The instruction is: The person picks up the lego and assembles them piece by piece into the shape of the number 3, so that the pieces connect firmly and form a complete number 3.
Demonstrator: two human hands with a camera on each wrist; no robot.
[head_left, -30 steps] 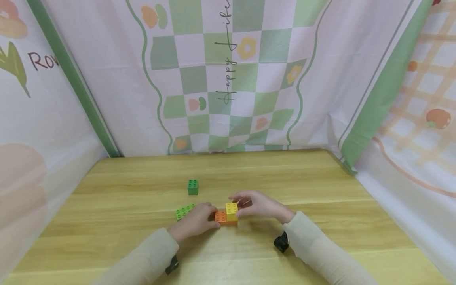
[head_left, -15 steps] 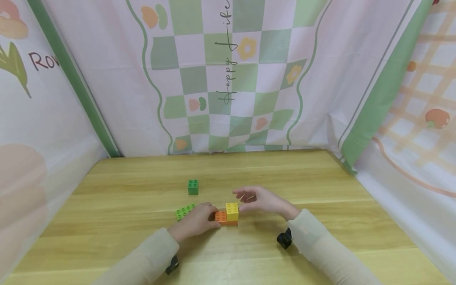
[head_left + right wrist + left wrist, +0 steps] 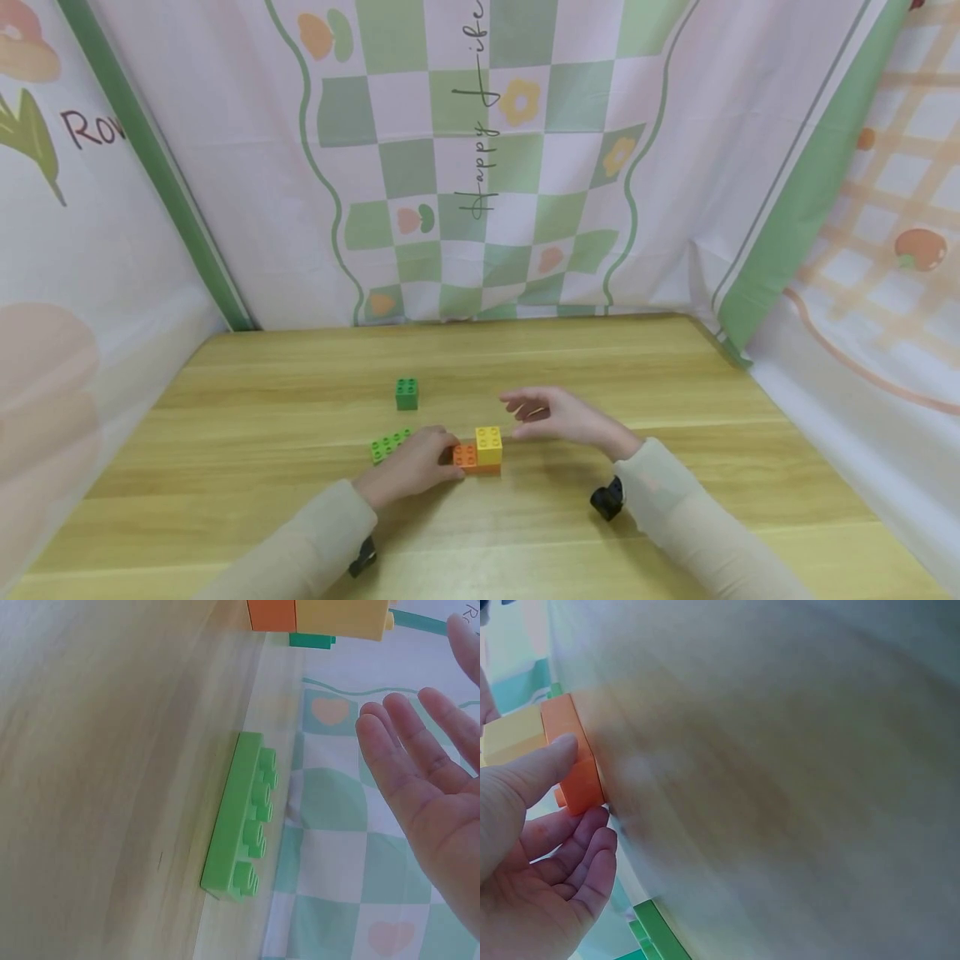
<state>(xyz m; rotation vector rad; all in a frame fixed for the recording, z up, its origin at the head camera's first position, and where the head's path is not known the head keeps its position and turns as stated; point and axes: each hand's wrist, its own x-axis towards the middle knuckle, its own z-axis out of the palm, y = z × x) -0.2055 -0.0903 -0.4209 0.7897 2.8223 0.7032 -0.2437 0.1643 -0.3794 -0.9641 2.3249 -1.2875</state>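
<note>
My left hand (image 3: 411, 465) pinches the left end of an orange building brick (image 3: 465, 456), thumb on its near side and fingertips at its far end in the left wrist view. A square yellow brick (image 3: 488, 445) sits on the right end of the orange one. My right hand (image 3: 558, 417) hovers just right of the yellow brick, fingers loosely bent and holding nothing. In the right wrist view its spread fingers stand apart from the yellow brick (image 3: 341, 616). A long light green brick (image 3: 236, 817) lies on the table there, hidden behind my right hand in the head view.
A dark green square brick (image 3: 407, 394) stands farther back on the wooden table (image 3: 300, 375). Another light green brick (image 3: 390, 446) lies beside my left hand, partly covered by it. Patterned cloth (image 3: 480, 167) hangs at the table's back and sides.
My right hand has let go of the yellow brick and moved away to the right and slightly back. The left hand and the orange brick have stayed nearly still.
</note>
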